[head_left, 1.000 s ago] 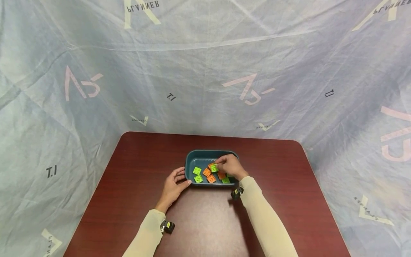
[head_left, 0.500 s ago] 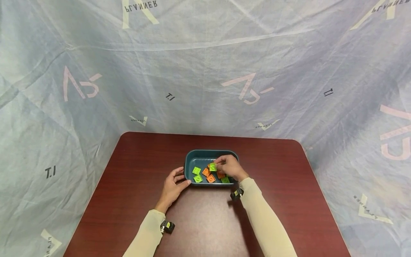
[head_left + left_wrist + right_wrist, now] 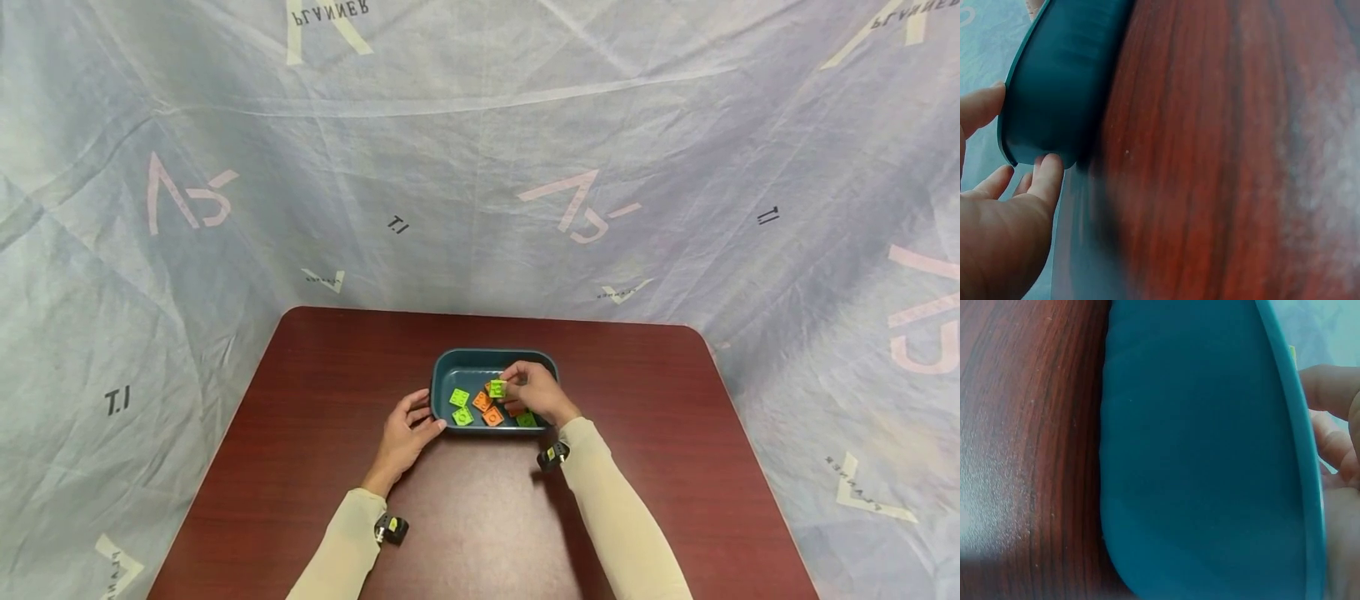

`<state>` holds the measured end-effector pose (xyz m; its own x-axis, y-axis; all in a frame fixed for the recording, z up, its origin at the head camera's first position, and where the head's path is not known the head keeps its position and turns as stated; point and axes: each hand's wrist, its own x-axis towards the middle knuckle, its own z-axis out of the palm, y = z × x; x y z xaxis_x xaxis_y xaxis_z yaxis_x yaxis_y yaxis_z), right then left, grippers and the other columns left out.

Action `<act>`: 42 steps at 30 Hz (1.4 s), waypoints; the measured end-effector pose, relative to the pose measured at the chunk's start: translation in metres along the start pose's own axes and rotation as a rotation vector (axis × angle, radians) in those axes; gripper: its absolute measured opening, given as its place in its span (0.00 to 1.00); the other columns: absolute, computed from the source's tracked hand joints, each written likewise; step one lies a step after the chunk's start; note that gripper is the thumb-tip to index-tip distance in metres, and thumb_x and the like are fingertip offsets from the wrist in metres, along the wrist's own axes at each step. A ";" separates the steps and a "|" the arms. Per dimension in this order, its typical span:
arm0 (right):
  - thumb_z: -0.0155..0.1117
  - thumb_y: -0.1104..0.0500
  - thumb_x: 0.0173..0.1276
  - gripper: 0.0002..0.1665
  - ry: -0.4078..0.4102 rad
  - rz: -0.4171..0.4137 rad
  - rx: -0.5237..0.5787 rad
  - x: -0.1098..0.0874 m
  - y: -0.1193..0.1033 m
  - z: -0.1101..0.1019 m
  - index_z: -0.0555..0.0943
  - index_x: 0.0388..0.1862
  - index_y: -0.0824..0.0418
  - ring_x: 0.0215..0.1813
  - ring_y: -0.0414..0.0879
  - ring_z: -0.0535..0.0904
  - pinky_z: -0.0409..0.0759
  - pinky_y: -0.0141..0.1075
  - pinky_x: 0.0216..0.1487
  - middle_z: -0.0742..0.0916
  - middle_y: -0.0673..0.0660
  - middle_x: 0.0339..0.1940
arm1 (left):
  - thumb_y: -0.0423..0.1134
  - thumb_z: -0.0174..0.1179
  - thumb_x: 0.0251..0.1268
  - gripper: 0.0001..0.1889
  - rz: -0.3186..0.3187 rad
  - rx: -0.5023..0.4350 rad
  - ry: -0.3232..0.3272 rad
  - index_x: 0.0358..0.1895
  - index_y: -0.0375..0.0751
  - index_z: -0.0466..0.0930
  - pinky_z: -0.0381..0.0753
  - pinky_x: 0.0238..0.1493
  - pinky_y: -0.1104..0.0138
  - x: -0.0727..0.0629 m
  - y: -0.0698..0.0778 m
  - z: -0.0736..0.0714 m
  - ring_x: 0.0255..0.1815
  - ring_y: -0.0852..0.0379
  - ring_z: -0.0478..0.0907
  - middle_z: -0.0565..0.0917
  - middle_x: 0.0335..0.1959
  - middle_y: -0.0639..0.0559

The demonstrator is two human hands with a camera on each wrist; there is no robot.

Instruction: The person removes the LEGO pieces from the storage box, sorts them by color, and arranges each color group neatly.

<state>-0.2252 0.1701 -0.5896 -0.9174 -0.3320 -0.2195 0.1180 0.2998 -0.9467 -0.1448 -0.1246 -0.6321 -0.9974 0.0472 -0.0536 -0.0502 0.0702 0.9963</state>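
In the head view, my right hand (image 3: 538,392) reaches into the teal tray (image 3: 463,356) from the right and pinches a green toy brick (image 3: 497,388) between thumb and fingertips. An orange brick partly shows behind the held one. Loose on the tray floor lie green bricks (image 3: 460,398) and orange bricks (image 3: 492,417). Some under my right hand are partly covered. My left hand (image 3: 401,437) touches the tray's left end, thumb at the front corner. Its fingers (image 3: 1047,178) look extended against the tray wall in the left wrist view. From the right wrist, the tray wall (image 3: 1204,450) hides most of the pinch.
The reddish-brown wooden table (image 3: 480,517) carries the tray near its far half. Behind and on both sides hangs a pale printed cloth (image 3: 480,150). A small black camera (image 3: 392,528) sits on my left wrist and another camera (image 3: 553,455) on my right.
The green brick in my right hand has shifted slightly left and turned in the fingertips. My left hand and the tray stay in place.
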 end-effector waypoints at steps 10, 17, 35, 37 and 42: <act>0.72 0.63 0.72 0.12 0.046 -0.033 -0.021 0.000 0.000 0.001 0.86 0.51 0.65 0.46 0.61 0.90 0.89 0.53 0.49 0.88 0.63 0.48 | 0.38 0.78 0.62 0.39 0.007 -0.018 -0.005 0.76 0.44 0.71 0.78 0.69 0.51 0.001 -0.001 0.000 0.71 0.40 0.77 0.74 0.75 0.41; 0.73 0.59 0.72 0.08 0.061 -0.037 0.002 -0.001 -0.001 0.002 0.88 0.47 0.62 0.46 0.67 0.88 0.89 0.56 0.46 0.90 0.67 0.48 | 0.37 0.78 0.62 0.39 0.025 -0.040 -0.010 0.76 0.43 0.71 0.77 0.70 0.48 0.002 -0.003 0.000 0.71 0.38 0.77 0.74 0.75 0.40; 0.78 0.60 0.68 0.13 0.106 -0.154 -0.014 -0.028 -0.019 0.023 0.91 0.49 0.63 0.47 0.64 0.90 0.88 0.54 0.42 0.93 0.60 0.45 | 0.32 0.73 0.66 0.38 0.038 -0.059 -0.043 0.78 0.39 0.69 0.81 0.62 0.67 0.004 -0.003 0.001 0.74 0.36 0.74 0.73 0.77 0.39; 0.78 0.62 0.67 0.14 0.111 -0.187 -0.012 -0.032 -0.021 0.027 0.91 0.49 0.65 0.47 0.56 0.91 0.89 0.47 0.42 0.92 0.63 0.48 | 0.33 0.74 0.66 0.38 0.044 -0.058 -0.046 0.78 0.38 0.69 0.81 0.62 0.67 0.004 -0.003 0.001 0.74 0.36 0.74 0.73 0.77 0.38; 0.80 0.63 0.64 0.12 0.128 -0.231 0.005 -0.041 -0.025 0.038 0.91 0.45 0.65 0.45 0.47 0.91 0.89 0.38 0.43 0.91 0.66 0.50 | 0.34 0.74 0.66 0.38 0.040 -0.059 -0.057 0.78 0.40 0.70 0.82 0.61 0.67 0.004 -0.004 -0.001 0.75 0.37 0.73 0.75 0.75 0.39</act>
<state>-0.1759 0.1428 -0.5659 -0.9609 -0.2748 0.0337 -0.0983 0.2246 -0.9695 -0.1488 -0.1252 -0.6359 -0.9943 0.1059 -0.0156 -0.0149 0.0079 0.9999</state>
